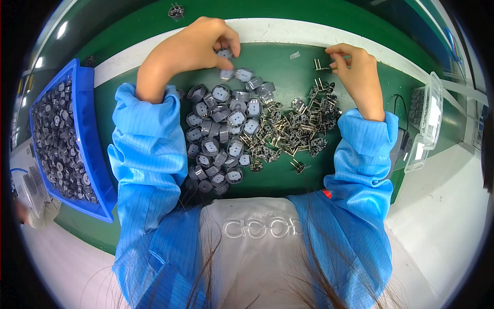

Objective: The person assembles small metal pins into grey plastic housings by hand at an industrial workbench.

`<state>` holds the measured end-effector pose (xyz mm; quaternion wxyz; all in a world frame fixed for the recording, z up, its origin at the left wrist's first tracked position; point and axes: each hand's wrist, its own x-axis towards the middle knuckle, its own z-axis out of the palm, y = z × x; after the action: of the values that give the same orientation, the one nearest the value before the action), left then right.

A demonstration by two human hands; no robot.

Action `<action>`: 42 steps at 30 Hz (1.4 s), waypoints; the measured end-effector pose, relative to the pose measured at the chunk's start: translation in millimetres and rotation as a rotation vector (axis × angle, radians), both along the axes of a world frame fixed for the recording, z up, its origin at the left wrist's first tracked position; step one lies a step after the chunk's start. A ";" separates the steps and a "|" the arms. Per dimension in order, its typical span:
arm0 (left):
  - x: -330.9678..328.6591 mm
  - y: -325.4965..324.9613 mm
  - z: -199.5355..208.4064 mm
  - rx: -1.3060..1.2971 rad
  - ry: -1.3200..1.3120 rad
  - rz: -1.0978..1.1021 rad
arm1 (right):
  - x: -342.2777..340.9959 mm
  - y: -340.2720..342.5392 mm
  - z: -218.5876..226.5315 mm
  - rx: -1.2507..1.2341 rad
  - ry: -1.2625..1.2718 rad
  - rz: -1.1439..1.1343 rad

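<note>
A small grey round plastic housing (224, 53) sits between the thumb and fingers of my left hand (190, 49), near the far side of the green mat. Just below the thumb is another grey housing (225, 75), blurred by motion. Many more dark-rimmed housings (221, 93) are heaped below that hand. At the upper right, the curled fingertips of my right hand (360, 72) are closed on a small black part with metal pins (321, 65). Beneath it spreads a pile of similar black pinned parts (288, 123), touching the housings on its left.
A blue bin (98, 170) full of dark round parts stands on the left. Clear plastic containers (435, 110) are at the right edge. A white ledge (278, 31) borders the green work surface (267, 180); a clear scrap (294, 55) lies near it.
</note>
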<state>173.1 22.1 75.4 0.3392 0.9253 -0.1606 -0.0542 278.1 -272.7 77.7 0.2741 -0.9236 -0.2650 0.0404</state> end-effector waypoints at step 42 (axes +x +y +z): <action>-2.1 -59.2 38.1 -0.564 0.109 0.188 | -58.3 48.9 31.1 0.511 -0.614 0.324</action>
<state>171.0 -37.1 113.6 0.5946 0.8011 -0.0645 -0.0255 219.8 -223.9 108.8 0.3927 -0.7415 -0.4774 -0.2609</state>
